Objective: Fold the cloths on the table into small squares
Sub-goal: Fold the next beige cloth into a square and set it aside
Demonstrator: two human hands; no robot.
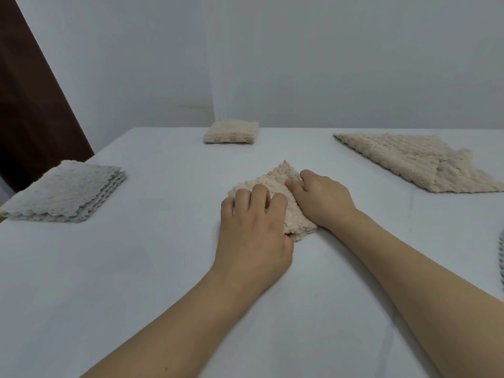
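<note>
**Both hands pressing a folded beige cloth at mid-counter**

The small beige cloth [275,195] is lying folded near the middle of the white counter [136,268], one corner pointing away from the person and another toward them. The left hand [253,233] is lying palm-down over its near-left part, fingers curled onto the pile and the thumb tucked at the near corner; whether this grip is pinching the edge or only pressing, I cannot tell. The right hand [321,200] is resting on the cloth's right edge, knuckles up, its grip bent loosely with the fingertips touching the fabric rather than clamped on it. Both forearms are reaching in from the near edge, angling toward each other.

Bare counter is lying all around the cloth, widest toward the near side and the left.

Counting outward: one folded beige square [231,132] is sitting at the far edge, well apart. One unfolded beige cloth [420,159] is spreading flat at the far right, its near side rumpled. One stack of grey cloths [65,192] is sitting at the left edge. A sliver of grey fabric [501,257] is showing at the right border.
</note>
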